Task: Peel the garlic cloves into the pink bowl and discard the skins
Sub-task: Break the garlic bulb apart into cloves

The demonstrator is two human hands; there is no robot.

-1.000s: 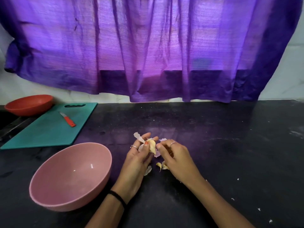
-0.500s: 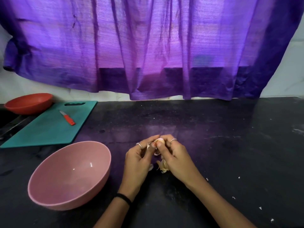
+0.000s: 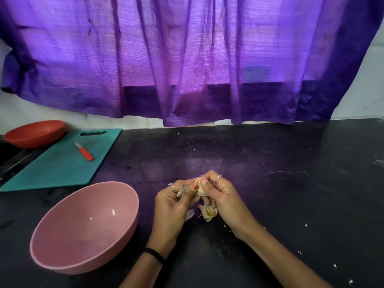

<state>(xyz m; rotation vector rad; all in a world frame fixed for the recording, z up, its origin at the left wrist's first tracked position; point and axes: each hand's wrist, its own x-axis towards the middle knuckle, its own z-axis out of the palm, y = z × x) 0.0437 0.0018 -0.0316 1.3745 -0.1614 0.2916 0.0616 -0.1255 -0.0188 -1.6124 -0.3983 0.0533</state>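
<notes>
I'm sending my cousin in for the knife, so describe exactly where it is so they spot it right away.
Start at the black counter under the purple curtain and look to its far left, where a teal cutting board lies. The knife rests on that board, near its handle slot. It is small, with a bright red-orange handle.

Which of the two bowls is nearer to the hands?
The pink bowl, just beside the left hand. The red bowl stands far off at the counter's back left corner, beyond the cutting board.
</notes>
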